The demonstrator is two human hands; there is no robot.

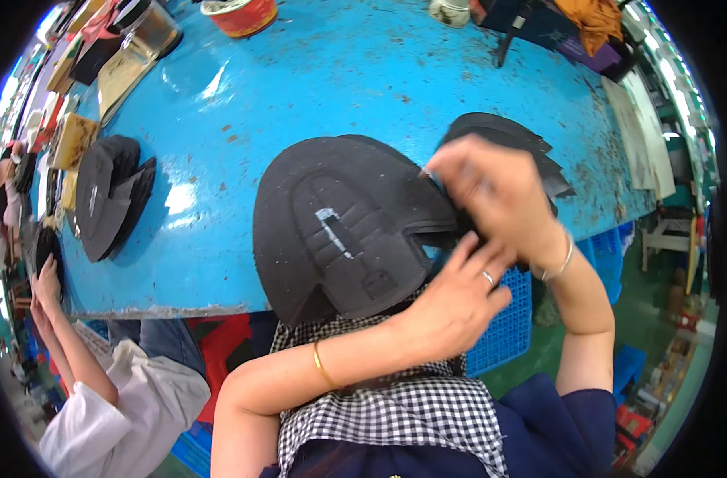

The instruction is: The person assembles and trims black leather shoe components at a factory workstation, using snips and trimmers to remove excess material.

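Note:
A stack of black, flat, rounded pieces [299, 183] with notched edges lies over the near edge of the table in front of me. The top piece carries a raised oval outline and a white mark. My left hand [459, 299], with a ring, reaches across to the stack's right side, its fingers apart beside the notch. Above it, my right hand [499, 191] is blurred by motion, fingertips bent near the stack's upper right edge. Whether it pinches anything is hidden by the blur. Behind the right hand sits a second black stack [499, 131], partly covered.
Another stack of black pieces [112, 195] stands on the blue table [299, 88] at the left. A red tub [244, 17] and a jar [150, 28] stand at the far side. Blue plastic crates [503, 323] are below the table's edge. A co-worker [132, 398] sits at the left.

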